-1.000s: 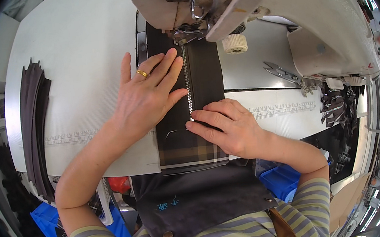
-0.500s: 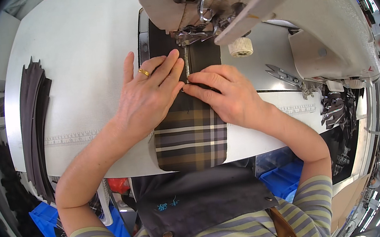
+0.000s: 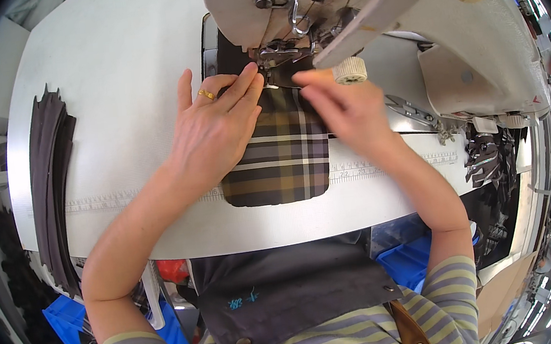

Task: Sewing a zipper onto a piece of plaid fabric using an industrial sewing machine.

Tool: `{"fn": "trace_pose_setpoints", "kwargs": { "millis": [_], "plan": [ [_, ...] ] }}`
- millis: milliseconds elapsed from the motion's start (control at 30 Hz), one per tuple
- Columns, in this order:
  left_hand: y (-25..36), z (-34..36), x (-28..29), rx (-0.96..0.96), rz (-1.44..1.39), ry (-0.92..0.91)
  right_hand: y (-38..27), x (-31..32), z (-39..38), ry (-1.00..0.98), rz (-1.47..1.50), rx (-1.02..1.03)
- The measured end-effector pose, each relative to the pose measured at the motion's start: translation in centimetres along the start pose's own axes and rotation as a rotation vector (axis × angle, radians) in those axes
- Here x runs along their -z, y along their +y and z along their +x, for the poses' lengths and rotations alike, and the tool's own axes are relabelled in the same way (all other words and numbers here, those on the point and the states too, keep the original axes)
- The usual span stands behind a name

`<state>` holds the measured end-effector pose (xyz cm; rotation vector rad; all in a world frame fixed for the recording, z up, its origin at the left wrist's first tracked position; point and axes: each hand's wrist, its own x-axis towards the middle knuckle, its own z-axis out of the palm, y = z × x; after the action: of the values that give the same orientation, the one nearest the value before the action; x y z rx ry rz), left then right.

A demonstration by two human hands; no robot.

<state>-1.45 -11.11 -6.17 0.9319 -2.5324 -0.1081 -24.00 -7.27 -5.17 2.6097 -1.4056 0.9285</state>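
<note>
A piece of plaid fabric [image 3: 276, 165] in brown, grey and white lies on the sewing table below the machine's needle area. Dark fabric [image 3: 283, 73] adjoins its far end, right at the presser foot [image 3: 275, 52]. My left hand [image 3: 213, 128] rests over the left edge of the piece, fingers stretched toward the presser foot, a gold ring on one of them. Just right of the needle area is my right hand [image 3: 353, 110], smeared by motion. Its thumb and fingertips come close to the dark fabric's edge; whether they grip it is unclear.
The sewing machine [image 3: 478, 40] takes up the far right. Thread snips [image 3: 411, 110] lie under its arm. Several dark strips [image 3: 52, 184] hang over the table's left side. A ruler scale [image 3: 115, 200] runs across the tabletop. Blue bins [image 3: 79, 323] stand below.
The plaid piece has moved away from me toward the machine, and the zipper teeth seen before are now hidden. My right hand has lifted off the fabric's middle and shifted right and farther away.
</note>
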Motion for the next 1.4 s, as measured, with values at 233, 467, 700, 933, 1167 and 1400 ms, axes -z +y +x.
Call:
{"fn": "trace_pose_setpoints", "kwargs": {
  "millis": [233, 467, 700, 933, 1167, 1400],
  "plan": [
    [-0.5, 0.4, -0.9, -0.026, -0.035, 0.106, 1.2, 1.3, 2.3, -0.19, 1.588, -1.05],
    [-2.9, 3.3, 0.5, -0.058, -0.256, 0.053, 0.4, -2.2, 2.0, 0.044, 0.133, -0.176],
    [-3.1, 3.5, -0.2, -0.173, -0.279, 0.155, 0.1, -4.3, 2.4, 0.164, 0.061, -0.162],
    [-2.9, 3.7, -0.4, 0.257, -0.747, 0.092, -2.6, 2.3, 2.3, -0.257, 0.254, -0.185],
    [-4.7, 5.2, 0.2, 0.224, -0.924, -0.124, -6.7, -2.2, -0.4, 0.035, -0.078, 0.173],
    [-5.9, 5.6, 0.7, 0.238, -1.114, -0.267, -7.1, 1.3, 3.3, 0.088, 0.518, -0.366]
  ]
}}
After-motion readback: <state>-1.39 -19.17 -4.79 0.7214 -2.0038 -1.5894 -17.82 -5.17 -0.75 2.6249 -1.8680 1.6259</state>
